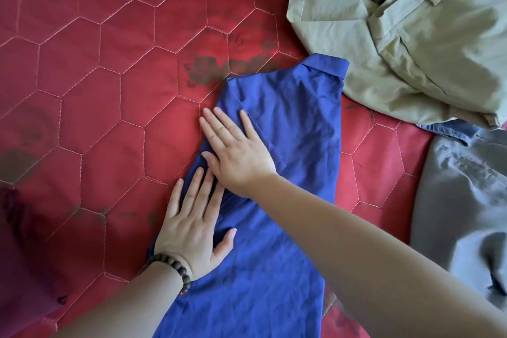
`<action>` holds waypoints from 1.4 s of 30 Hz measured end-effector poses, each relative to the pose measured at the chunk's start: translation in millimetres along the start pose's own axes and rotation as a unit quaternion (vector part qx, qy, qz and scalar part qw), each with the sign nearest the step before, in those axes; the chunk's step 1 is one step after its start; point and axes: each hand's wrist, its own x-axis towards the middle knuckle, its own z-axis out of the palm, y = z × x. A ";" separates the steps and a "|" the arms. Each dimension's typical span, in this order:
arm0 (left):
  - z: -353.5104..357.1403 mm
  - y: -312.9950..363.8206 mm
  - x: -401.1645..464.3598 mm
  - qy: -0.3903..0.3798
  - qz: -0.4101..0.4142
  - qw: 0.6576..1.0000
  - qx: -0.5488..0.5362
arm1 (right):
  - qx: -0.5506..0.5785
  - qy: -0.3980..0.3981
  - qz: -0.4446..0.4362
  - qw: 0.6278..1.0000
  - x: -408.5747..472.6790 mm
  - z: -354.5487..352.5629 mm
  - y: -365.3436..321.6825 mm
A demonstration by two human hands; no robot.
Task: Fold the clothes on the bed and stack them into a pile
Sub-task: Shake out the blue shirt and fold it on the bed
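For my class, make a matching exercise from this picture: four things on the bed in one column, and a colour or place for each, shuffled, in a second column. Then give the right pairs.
Column one:
1. shirt under both hands
2. crumpled garment at the top right
3. quilted bed cover
4. bead bracelet

Column two:
A. red, with hexagon stitching
B. on the left wrist
C. pale olive green
D. bright blue, lying flat

Pairs: 1-D, 2-C, 3-A, 4-B. The left hand and the right hand both lie flat on the shirt, fingers straight.
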 end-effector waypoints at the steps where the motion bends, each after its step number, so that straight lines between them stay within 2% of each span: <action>1: 0.5 -0.3 0.0 0.003 0.001 1.000 0.000 | 0.000 -0.008 0.016 1.000 -3.2 1.4 8.0; 5: 2.4 -1.2 -0.6 0.015 0.008 1.000 0.001 | -0.013 0.009 0.209 0.978 -10.2 -6.3 66.4; 7: 2.9 -1.5 -0.6 0.015 0.007 1.000 0.003 | -0.032 0.035 0.272 0.961 -18.8 -12.0 86.3; 8: 2.9 -1.4 -0.5 0.012 0.007 1.000 0.005 | -0.031 0.063 0.273 0.959 -24.6 -14.1 83.8; 10: 3.1 -1.3 0.0 0.012 0.006 1.000 0.009 | 0.006 0.106 0.214 0.971 -39.8 -12.6 56.4; 12: 3.0 -0.8 0.0 0.016 0.005 1.000 0.014 | 0.029 0.075 0.127 0.989 -65.1 -0.8 20.2; 14: 3.0 -0.8 0.0 0.022 0.006 1.000 0.015 | 0.014 0.034 0.122 0.992 -93.8 7.6 13.7; 16: 3.7 -1.0 0.1 0.027 0.009 0.999 0.019 | 0.006 0.028 0.228 0.973 -115.2 9.9 39.4; 18: 4.0 -0.7 -0.2 0.028 0.008 0.999 0.025 | -0.011 0.034 0.344 0.938 -131.6 5.8 64.6; 19: 3.8 -0.3 -0.4 0.028 0.007 0.999 0.027 | -0.012 0.048 0.371 0.927 -136.7 3.9 67.9; 20: 3.5 0.2 -0.3 0.028 0.007 0.999 0.028 | -0.007 0.066 0.372 0.926 -138.4 2.5 60.0; 22: 3.5 0.0 -0.9 0.032 0.007 0.999 0.029 | 0.010 0.100 0.318 0.943 -134.5 3.7 14.9; 24: 3.8 0.0 -2.5 0.030 0.005 0.999 0.030 | 0.045 0.095 0.241 0.965 -131.3 13.2 -43.9; 26: 4.9 -0.3 -2.3 0.033 0.006 0.999 0.035 | 0.084 0.075 0.212 0.971 -134.7 21.4 -83.8; 28: 5.8 -0.8 -1.7 0.038 0.004 0.999 0.032 | 0.089 0.065 0.248 0.963 -147.1 28.5 -87.9; 32: 3.3 0.5 -3.0 0.033 0.012 0.999 0.032 | 0.060 0.042 0.379 0.923 -198.8 32.7 -50.4; 34: -2.2 0.4 -2.1 0.022 0.020 0.999 0.030 | 0.059 0.032 0.402 0.913 -225.0 29.2 -42.3; 36: -9.1 -1.2 -2.7 0.006 0.018 1.000 0.017 | 0.055 0.038 0.401 0.914 -242.7 24.2 -47.4; 39: -14.1 6.1 -26.8 0.037 0.014 0.999 0.014 | 0.062 0.076 0.358 0.929 -243.5 17.6 -77.2; 42: 3.8 28.1 -82.5 0.040 0.092 0.995 0.008 | 0.096 0.056 0.283 0.953 -226.2 24.9 -131.2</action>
